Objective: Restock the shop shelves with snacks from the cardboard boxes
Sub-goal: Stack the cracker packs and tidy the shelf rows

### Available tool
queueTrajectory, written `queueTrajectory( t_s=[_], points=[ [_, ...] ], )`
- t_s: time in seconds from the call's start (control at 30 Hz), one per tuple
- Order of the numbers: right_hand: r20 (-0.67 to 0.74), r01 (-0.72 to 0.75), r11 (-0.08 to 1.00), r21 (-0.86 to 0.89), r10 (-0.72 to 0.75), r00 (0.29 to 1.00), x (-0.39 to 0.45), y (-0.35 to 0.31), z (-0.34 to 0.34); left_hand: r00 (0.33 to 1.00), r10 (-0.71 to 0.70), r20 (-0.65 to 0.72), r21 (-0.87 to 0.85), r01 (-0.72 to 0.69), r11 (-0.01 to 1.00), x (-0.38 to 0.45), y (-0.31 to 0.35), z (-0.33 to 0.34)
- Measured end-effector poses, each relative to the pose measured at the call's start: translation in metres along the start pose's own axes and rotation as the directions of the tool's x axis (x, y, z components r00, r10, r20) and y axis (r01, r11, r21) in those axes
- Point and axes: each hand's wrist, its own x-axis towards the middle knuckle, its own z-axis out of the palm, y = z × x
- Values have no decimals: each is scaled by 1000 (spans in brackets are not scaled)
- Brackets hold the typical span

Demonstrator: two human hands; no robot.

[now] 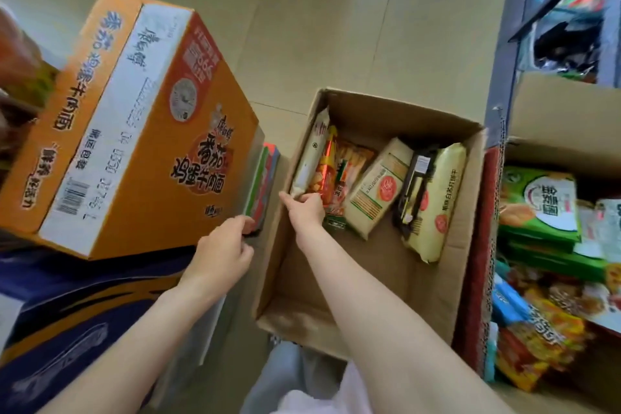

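Now picking stock from the open brown cardboard box point(450, 239) on the floor.
Right hand point(306, 212) pinches a tall cream-white packet point(311, 153) at the box's left wall; left hand point(223, 250) touches a red-green pack point(263, 186), grip unclear. Next: lift out, shelve.

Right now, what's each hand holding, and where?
Right hand pinches the near end of a pale packet in the open box. Left hand holds nothing, fingertips by the orange box.

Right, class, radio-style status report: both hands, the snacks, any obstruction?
Right hand gripping white packet inside open cardboard box. Left hand touching flat colourful pack beside orange carton. Nothing blocking the lift.
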Motion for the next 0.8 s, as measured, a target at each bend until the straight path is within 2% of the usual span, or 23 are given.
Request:
queueTrajectory(
  t_s=[0.13, 0.27, 0.4, 0.53, 0.67, 0.8],
  points=[
    [-137, 22, 999, -43, -28, 990, -4, -12, -3, 999, -13, -52, -65, 10, 998, -4, -7, -11],
    [-219, 9, 997, -78, -26, 975, -11, -16, -22, 994, 59, -91, -78, -66, 995, -4, 8, -20],
    [-193, 81, 992, -93, -98, 976, -13, -7, -34, 981, 168, -96, -55, -174, 983, -3, 26, -19],
    [-104, 155, 988, -16, -156, 982, -10, 2, -22, 967, 236, -97, -20, -238, 971, -5, 24, -15],
    [-189, 204, 979, -13, -203, 961, 3, 3, -4, 971, 217, -105, -26, -220, 975, 0, -6, -17],
    [-254, 141, 988, -56, -151, 955, 10, 7, 0, 977, 169, -129, -70, -179, 981, 4, -27, -19]
  ],
)
